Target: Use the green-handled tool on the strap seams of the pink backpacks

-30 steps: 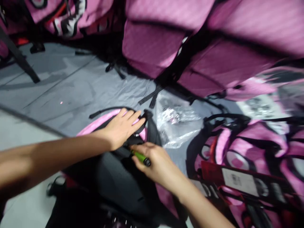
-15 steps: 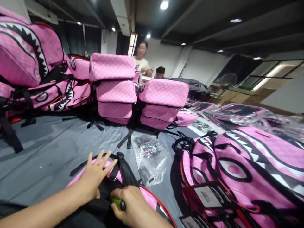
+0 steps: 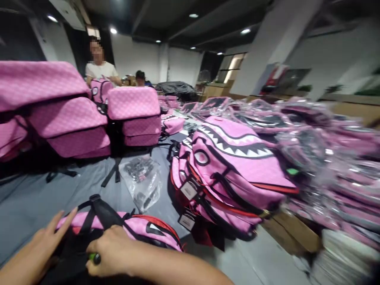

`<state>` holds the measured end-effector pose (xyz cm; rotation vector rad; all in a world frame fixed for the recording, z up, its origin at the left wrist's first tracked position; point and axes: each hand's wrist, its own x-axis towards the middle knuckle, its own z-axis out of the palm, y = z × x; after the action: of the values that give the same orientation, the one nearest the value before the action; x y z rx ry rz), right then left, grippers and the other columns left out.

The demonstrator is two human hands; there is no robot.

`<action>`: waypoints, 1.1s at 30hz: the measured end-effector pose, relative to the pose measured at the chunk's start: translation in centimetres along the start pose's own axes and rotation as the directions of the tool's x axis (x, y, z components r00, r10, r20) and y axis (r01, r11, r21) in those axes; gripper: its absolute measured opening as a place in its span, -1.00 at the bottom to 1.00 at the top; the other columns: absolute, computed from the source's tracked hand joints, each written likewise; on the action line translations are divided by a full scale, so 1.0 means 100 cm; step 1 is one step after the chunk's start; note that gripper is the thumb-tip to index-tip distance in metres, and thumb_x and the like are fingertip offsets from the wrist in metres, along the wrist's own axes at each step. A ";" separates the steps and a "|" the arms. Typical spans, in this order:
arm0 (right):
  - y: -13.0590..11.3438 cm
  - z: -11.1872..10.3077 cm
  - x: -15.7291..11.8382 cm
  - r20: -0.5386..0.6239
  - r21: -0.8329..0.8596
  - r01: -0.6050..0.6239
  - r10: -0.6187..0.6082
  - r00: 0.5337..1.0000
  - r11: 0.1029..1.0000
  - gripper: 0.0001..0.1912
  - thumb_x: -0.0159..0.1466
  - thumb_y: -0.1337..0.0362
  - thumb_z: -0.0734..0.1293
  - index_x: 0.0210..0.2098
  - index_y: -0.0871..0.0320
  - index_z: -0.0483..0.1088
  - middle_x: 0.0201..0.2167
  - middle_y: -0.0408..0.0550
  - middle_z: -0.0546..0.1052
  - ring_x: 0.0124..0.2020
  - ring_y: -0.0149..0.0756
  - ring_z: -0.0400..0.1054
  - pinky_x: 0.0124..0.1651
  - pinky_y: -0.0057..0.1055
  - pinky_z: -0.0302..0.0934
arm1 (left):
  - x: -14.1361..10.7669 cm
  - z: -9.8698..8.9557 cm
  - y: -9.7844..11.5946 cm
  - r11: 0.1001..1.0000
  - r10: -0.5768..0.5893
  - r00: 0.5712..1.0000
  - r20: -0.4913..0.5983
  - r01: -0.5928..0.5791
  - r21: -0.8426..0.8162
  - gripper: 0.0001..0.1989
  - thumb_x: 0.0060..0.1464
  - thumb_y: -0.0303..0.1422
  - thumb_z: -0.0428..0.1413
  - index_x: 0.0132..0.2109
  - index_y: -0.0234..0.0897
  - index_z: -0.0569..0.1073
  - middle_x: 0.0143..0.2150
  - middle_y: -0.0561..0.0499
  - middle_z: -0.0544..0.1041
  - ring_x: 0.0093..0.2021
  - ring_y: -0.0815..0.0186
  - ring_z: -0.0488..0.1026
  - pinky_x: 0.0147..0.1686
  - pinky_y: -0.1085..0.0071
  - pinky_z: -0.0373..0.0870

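Observation:
A pink shark-face backpack [image 3: 139, 227] with black straps lies on the grey sheet just in front of me. My left hand [image 3: 41, 245] rests flat on its left side, fingers spread. My right hand [image 3: 111, 251] is closed around a small green-handled tool [image 3: 95, 258], held against the dark back panel of the backpack. Only the tool's green end shows past my fingers.
A pile of pink shark backpacks [image 3: 234, 166] lies to the right, several in plastic wrap. Pink checkered bags [image 3: 133, 114] stand stacked at the back. A clear plastic bag [image 3: 142, 178] lies on the grey sheet [image 3: 26, 202]. A person in a white shirt [image 3: 99, 69] stands far back.
The view has swung up and to the right, from the backpack below to the room and the right-hand pile. Both hands stay on the backpack, now at the bottom left.

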<state>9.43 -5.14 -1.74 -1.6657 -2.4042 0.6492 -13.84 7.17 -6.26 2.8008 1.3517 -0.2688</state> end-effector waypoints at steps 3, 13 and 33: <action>0.007 0.010 0.002 -0.056 0.005 0.016 -0.016 0.998 1.000 -0.71 0.24 0.06 0.29 -0.18 0.05 0.54 -0.36 -0.09 0.65 -0.29 -0.19 0.54 -0.15 -0.35 0.29 | -0.008 -0.010 0.011 0.998 -0.059 0.997 -0.057 0.059 -0.009 0.07 -0.16 -0.57 0.03 0.47 -0.05 -0.21 0.50 -0.13 -0.04 0.25 0.03 0.38 0.08 0.28 0.45; 0.006 -0.009 -0.015 -0.148 0.173 0.074 -0.048 0.988 0.982 -0.72 0.25 0.31 0.35 -0.04 0.07 0.49 -0.20 -0.07 0.64 -0.17 -0.26 0.53 -0.02 -0.36 0.26 | -0.022 -0.083 0.045 0.988 -0.119 0.978 0.171 0.133 -0.076 -0.01 0.05 -0.55 0.02 0.47 -0.05 -0.36 0.10 -0.24 0.37 -0.11 0.16 0.55 -0.17 0.36 0.42; -0.024 0.030 0.028 -0.349 0.315 0.087 0.030 0.937 0.945 -0.82 0.29 0.33 0.34 -0.13 0.12 0.52 -0.22 -0.07 0.65 -0.26 -0.23 0.53 -0.09 -0.28 0.29 | 0.000 -0.080 0.042 0.987 -0.102 0.946 0.308 0.133 -0.084 0.00 0.10 -0.61 0.02 0.46 -0.06 -0.43 0.11 -0.27 0.29 -0.14 0.14 0.56 -0.20 0.32 0.44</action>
<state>5.29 -4.09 -3.70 -1.4619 -1.9466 0.6410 -9.41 5.25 1.40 2.4700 1.4131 -0.5862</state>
